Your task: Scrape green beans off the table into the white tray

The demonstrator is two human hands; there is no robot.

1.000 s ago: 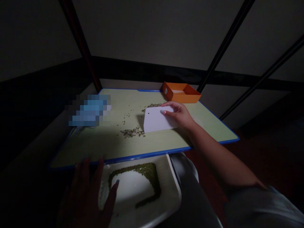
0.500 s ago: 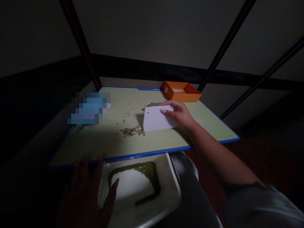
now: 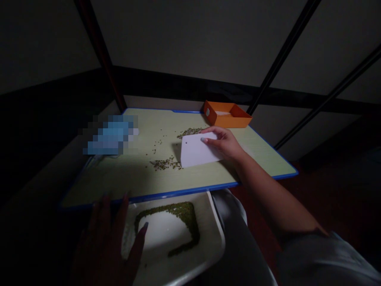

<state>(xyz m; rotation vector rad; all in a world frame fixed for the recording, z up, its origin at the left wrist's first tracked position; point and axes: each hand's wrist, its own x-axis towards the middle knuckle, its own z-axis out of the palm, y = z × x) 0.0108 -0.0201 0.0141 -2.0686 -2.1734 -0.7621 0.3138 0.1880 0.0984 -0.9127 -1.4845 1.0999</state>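
Observation:
In my right hand (image 3: 224,142) is a white flat scraper (image 3: 196,153) with a small hole near one corner. My thumb lies on its near face, the fingers behind. Its lower edge is down by the pale board (image 3: 131,180), next to a patch of small greenish-brown grains (image 3: 165,163). A second heap of grains (image 3: 189,132) lies beyond the scraper. Below the board's near edge is a white tub (image 3: 218,242), with green grains (image 3: 190,218) along its inner edges. My left hand (image 3: 108,238), in shadow, straddles the tub's left rim, thumb inside and fingers spread outside.
An orange tray (image 3: 228,121) stands at the board's far right corner. A blurred-out blue item (image 3: 111,137) lies on the left side. Blue edging (image 3: 184,193) runs along the board's near side, above the tub. Behind is a panelled wall (image 3: 184,43).
The scraper has shifted very slightly right and toward me. My left hand keeps its place at the tub, and the grains look nearly unchanged.

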